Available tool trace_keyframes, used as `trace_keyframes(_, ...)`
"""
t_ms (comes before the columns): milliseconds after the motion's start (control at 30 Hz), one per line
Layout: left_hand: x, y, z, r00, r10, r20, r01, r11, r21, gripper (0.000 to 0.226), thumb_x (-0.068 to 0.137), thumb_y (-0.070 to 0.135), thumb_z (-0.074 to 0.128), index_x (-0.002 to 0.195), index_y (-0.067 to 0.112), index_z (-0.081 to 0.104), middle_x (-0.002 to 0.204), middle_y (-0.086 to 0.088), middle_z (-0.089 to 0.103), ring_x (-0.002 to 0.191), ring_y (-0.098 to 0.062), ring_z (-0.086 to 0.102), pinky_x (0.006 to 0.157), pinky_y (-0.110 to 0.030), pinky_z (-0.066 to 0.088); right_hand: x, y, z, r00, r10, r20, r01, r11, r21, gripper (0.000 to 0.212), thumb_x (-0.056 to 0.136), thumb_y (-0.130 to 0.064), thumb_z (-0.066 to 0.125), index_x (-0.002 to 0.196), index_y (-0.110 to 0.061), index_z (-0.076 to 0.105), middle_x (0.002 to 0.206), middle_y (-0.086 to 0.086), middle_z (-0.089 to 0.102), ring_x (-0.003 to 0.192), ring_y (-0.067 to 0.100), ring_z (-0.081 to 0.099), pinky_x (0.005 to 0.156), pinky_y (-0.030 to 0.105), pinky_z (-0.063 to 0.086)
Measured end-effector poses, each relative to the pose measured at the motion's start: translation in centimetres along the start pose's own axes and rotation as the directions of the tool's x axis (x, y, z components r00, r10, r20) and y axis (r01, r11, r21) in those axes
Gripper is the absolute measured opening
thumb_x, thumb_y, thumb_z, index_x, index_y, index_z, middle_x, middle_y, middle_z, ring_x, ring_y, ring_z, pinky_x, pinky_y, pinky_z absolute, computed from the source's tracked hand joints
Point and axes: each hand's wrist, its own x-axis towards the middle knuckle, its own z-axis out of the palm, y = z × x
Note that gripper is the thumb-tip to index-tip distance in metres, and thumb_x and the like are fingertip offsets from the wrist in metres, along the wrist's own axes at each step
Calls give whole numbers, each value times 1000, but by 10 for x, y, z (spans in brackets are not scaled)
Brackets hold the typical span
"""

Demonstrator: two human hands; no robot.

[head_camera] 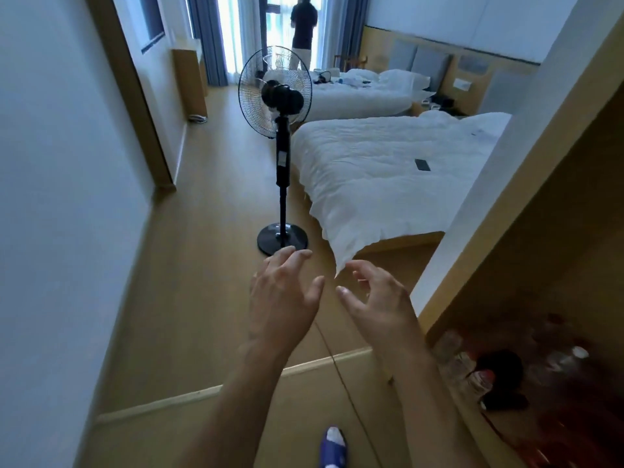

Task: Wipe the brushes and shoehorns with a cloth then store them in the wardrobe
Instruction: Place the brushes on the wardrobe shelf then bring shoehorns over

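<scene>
- Left hand and right hand: fingers spread, holding nothing, just nearer us than the pedestal fan.
- No brushes, shoehorns or cloth visible.
- We judge: find them first, pick up cloth before anything else.

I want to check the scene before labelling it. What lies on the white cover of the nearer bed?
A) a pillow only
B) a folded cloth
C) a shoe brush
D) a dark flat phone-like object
D: a small dark flat object lies alone on the nearer bed, towards its right side.
</scene>
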Motion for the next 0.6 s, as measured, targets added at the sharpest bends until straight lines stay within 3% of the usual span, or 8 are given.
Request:
trace_keyframes(367, 155, -78, 2, 976, -190, -103, 203, 968, 144, 47, 90, 39, 64, 134, 25, 56, 143, 5, 51, 129, -18, 47, 107, -40, 40, 188, -30, 90, 951, -176, 254, 150, 982, 116, 46, 94, -38, 66, 137, -30, 55, 133, -4, 61, 116, 8, 58, 98, 34, 52)
trace_keyframes(600, 273, -95, 2, 949, -254, -188, 283, 947, 153, 49, 90, 38, 65, 136, 25, 56, 144, 2, 51, 130, -20, 48, 107, -41, 41, 312, -56, 124, 912, -243, 330, 199, 967, 161, 41, 94, -35, 67, 133, -26, 59, 127, -3, 63, 116, 10, 58, 98, 33, 52)
